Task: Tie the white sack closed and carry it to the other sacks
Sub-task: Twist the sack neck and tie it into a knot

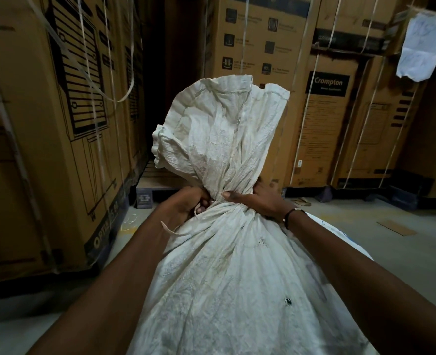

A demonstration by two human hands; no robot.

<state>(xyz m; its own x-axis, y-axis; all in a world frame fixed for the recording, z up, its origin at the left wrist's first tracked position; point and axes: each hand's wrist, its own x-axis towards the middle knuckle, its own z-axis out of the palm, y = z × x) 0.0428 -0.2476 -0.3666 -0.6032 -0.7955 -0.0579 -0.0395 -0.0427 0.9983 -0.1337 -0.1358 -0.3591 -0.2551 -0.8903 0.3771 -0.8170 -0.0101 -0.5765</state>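
Stacked cardboard cartons (58, 124) are walling off the left side and the back of a dim storeroom, loose strapping bands (114, 73) hanging down their faces, a sheet of paper (421, 44) dangling at upper right, and a grey concrete floor (365, 216) running off to the right. White sack (224, 278) is standing dead ahead of the person, its long axis running up and away from the body, bulging full below and gathered into a tight neck between the two hands, with the loose mouth flaring upward above the gather. Left hand (186, 203) is gripping the neck from the left side, fingers curled in, seemingly pinching a thin cord (171, 229) whose free end is trailing down over the cloth. Right hand (255, 201) is clamping round the neck from the right, thumb pressing across the front; a thin band (290, 213) is showing on that wrist. Both hands are sitting level and equally near the gather, so the tying looks to be mid-way, though whether a knot is set I cannot tell. Other sacks are not showing in view. Cartons are crowding close on the left and a wooden pallet (158, 180) is lying just behind, so the open floor to the right is looking like the likelier way out; a cardboard scrap (396, 228) is lying there
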